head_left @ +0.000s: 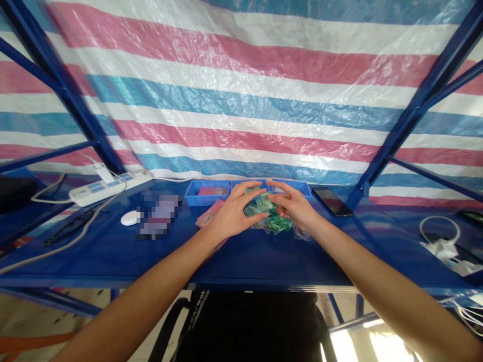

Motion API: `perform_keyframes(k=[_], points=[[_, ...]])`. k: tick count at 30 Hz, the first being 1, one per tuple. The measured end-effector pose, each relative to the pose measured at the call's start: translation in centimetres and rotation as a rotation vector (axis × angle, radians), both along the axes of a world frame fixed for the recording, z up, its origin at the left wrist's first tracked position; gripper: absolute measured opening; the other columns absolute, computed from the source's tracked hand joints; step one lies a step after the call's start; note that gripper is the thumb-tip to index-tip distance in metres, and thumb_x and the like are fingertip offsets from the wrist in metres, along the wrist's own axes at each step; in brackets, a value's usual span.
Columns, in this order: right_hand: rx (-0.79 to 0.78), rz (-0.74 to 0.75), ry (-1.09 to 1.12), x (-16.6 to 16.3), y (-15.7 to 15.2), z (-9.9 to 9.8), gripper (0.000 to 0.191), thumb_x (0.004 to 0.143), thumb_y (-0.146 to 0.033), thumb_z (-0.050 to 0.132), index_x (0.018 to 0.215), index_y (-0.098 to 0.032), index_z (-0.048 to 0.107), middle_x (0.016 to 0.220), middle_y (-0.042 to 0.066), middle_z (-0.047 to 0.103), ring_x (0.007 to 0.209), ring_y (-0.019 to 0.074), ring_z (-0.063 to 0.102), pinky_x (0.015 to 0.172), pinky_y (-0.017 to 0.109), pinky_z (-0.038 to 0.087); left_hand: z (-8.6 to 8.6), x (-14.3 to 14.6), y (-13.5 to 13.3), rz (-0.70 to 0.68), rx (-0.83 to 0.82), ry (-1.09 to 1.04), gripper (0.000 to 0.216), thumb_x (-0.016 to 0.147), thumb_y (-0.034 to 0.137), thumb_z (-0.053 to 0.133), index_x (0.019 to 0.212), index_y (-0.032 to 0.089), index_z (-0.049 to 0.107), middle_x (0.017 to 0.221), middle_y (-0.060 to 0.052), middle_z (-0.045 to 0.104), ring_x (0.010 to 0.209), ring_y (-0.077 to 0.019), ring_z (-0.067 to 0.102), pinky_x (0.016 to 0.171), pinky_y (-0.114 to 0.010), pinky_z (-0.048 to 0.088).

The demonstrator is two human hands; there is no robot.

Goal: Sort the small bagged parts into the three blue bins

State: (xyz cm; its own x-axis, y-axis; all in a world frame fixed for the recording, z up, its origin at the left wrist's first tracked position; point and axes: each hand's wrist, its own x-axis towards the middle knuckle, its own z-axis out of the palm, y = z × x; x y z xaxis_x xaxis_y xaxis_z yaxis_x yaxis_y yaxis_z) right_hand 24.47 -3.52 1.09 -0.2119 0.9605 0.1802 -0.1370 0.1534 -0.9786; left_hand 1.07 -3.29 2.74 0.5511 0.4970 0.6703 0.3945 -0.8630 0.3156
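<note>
Both my hands meet over a small heap of green parts in clear little bags on the blue bench. My left hand reaches in from the left with curled, parted fingers that touch the heap. My right hand comes from the right, fingers bent, thumb and forefinger near the top of the heap. Whether either hand pinches a bag is hidden. A pink packet lies under my left wrist.
Blue trays line the back of the bench. A phone lies at the right, a power strip, a white mouse and black cables at the left, a white charger and cord at far right. A striped tarp hangs behind.
</note>
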Motion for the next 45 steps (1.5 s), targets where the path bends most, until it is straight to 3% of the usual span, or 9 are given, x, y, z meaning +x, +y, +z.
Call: perform_keyframes(k=[5, 9, 16, 20, 25, 31, 36, 42, 45], points=[[-0.064, 0.053, 0.001, 0.0, 0.0, 0.0, 0.045, 0.082, -0.055, 0.087, 0.112, -0.022, 0.079, 0.074, 0.001, 0.072, 0.053, 0.0124, 0.059, 0.044, 0.023, 0.031, -0.4, -0.2, 0.5, -0.012, 0.018, -0.033, 0.027, 0.102, 0.022, 0.067, 0.128, 0.025, 0.075, 0.131, -0.008, 0.072, 0.124, -0.0248, 0.067, 0.111, -0.044, 0.054], [-0.130, 0.171, 0.057, -0.2, -0.3, 0.4, 0.054, 0.091, -0.070, 0.072, 0.103, -0.017, 0.078, 0.096, 0.010, 0.079, 0.065, 0.0157, 0.068, 0.044, 0.023, 0.037, -0.1, -0.4, 0.4, 0.042, -0.045, -0.077, 0.022, 0.106, 0.031, 0.063, 0.120, 0.023, 0.078, 0.117, -0.008, 0.078, 0.109, -0.0237, 0.073, 0.101, -0.040, 0.057], [-0.046, 0.117, -0.016, -0.3, 0.0, -0.3, 0.041, 0.083, -0.056, 0.087, 0.088, -0.020, 0.068, 0.071, -0.001, 0.070, 0.051, 0.0099, 0.057, 0.043, 0.021, 0.033, 0.2, -0.4, 0.0, 0.138, -0.197, -0.093, 0.046, 0.104, 0.043, 0.065, 0.146, 0.026, 0.063, 0.105, -0.004, 0.079, 0.083, -0.0203, 0.074, 0.075, -0.031, 0.059], [-0.046, 0.083, 0.009, -0.2, 0.3, -0.7, 0.044, 0.083, -0.059, 0.085, 0.084, -0.020, 0.065, 0.061, -0.004, 0.064, 0.044, 0.0077, 0.047, 0.042, 0.022, 0.030, 0.1, -0.3, 0.1, 0.098, -0.233, -0.069, 0.055, 0.103, 0.037, 0.065, 0.156, 0.028, 0.054, 0.113, -0.004, 0.078, 0.087, -0.0211, 0.075, 0.080, -0.032, 0.061], [-0.073, 0.061, 0.021, -0.4, 0.1, -0.2, 0.044, 0.083, -0.059, 0.084, 0.098, -0.021, 0.069, 0.063, -0.004, 0.065, 0.045, 0.0090, 0.049, 0.043, 0.023, 0.031, -0.3, -0.7, 1.1, 0.099, -0.098, -0.078, 0.035, 0.110, 0.031, 0.050, 0.135, 0.024, 0.073, 0.116, -0.008, 0.079, 0.097, -0.0220, 0.074, 0.096, -0.037, 0.059], [-0.023, 0.020, -0.088, -0.3, 0.2, -0.3, 0.044, 0.084, -0.061, 0.081, 0.103, -0.021, 0.073, 0.066, -0.004, 0.065, 0.048, 0.0103, 0.051, 0.044, 0.024, 0.033, -1.1, -1.4, 2.9, 0.232, 0.043, -0.029, 0.041, 0.110, 0.031, 0.048, 0.145, 0.018, 0.065, 0.128, -0.014, 0.070, 0.121, -0.0271, 0.066, 0.112, -0.045, 0.052], [0.016, 0.041, -0.197, -0.4, 0.3, -0.5, 0.045, 0.087, -0.063, 0.078, 0.107, -0.023, 0.073, 0.068, -0.003, 0.067, 0.049, 0.0117, 0.054, 0.044, 0.024, 0.037, -2.5, -1.8, 4.0, 0.471, 0.053, 0.190, 0.061, 0.104, 0.043, 0.058, 0.157, 0.014, 0.052, 0.143, -0.021, 0.061, 0.139, -0.0382, 0.052, 0.116, -0.058, 0.044], [0.085, 0.031, -0.332, -0.3, 0.4, -0.9, 0.046, 0.093, -0.063, 0.071, 0.113, -0.022, 0.072, 0.069, -0.002, 0.068, 0.052, 0.0134, 0.058, 0.048, 0.024, 0.040, -3.7, -2.0, 4.2, 0.513, 0.012, 0.368, 0.053, 0.103, 0.047, 0.058, 0.148, 0.018, 0.060, 0.143, -0.020, 0.064, 0.148, -0.0436, 0.043, 0.118, -0.067, 0.037], [0.258, -0.030, -0.465, -0.1, 0.4, -1.3, 0.040, 0.097, -0.059, 0.068, 0.113, -0.023, 0.074, 0.074, 0.000, 0.070, 0.061, 0.0170, 0.063, 0.059, 0.029, 0.049, -3.6, -2.0, 4.1, 0.520, 0.027, 0.338, 0.048, 0.102, 0.047, 0.059, 0.142, 0.021, 0.065, 0.152, -0.020, 0.056, 0.147, -0.0429, 0.044, 0.117, -0.066, 0.040]])
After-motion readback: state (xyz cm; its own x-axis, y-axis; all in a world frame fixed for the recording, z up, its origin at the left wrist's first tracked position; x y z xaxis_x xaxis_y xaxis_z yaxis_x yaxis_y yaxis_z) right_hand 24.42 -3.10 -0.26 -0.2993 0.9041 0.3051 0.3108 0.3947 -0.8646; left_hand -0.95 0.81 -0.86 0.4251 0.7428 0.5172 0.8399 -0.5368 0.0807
